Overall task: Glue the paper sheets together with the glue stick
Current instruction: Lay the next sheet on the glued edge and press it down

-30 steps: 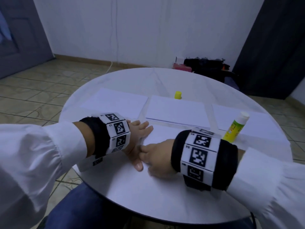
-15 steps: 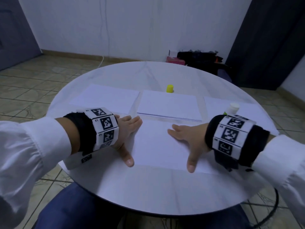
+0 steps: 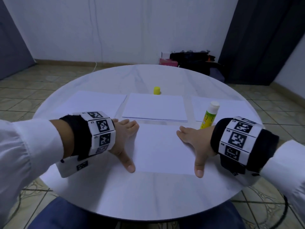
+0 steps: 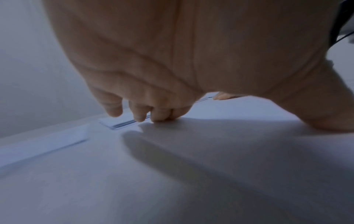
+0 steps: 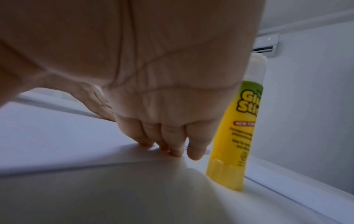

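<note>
A white paper sheet lies on the round table in front of me. My left hand presses flat on its left edge, thumb spread toward me; its fingertips touch the paper. At the sheet's right edge my right hand lies flat with fingertips on the paper. A yellow glue stick stands upright, uncapped, just right of my right hand. Its yellow cap stands farther back. A paper stack lies behind the sheet.
More white sheets lie at the back left and back right of the table. Beyond the table, a dark bag and a pink box sit on the tiled floor by the wall.
My right hand slid from beside the left hand across the sheet to its right edge and flattened. The left hand stayed at the left edge.
</note>
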Motion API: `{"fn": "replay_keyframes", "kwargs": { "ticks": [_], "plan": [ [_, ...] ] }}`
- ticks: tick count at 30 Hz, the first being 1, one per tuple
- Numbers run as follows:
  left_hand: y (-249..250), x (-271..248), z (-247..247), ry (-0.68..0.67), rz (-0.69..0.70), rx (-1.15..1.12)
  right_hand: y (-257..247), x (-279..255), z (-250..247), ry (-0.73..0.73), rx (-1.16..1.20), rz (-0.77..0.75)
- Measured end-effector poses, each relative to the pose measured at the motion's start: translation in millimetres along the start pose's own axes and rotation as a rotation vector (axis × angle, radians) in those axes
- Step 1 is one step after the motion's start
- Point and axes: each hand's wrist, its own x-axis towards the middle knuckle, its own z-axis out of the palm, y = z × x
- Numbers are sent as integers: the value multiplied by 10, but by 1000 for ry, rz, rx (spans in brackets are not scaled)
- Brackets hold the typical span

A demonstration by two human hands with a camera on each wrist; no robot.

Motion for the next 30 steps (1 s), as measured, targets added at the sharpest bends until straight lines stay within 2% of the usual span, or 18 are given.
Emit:
{"fn": "replay_keyframes", "kwargs": {
  "ticks": [9,12,18,25,30],
  "plan": [
    [935,307,-264,194,139,-90,-43,-6,23,81,-65,7],
    [1047,343,-272,214,144,-89,-50,-4,17,72,-65,13],
    [589,168,-176,69,88,-79,-32,-19,0,43,-14,3],
    [-95,-58,110,-29,42,-116,-31,-45,8,40,22,-5],
    [-341,-119,209,-60,77,-144,-3,-26,11,25,64,-16]
  ]
}}
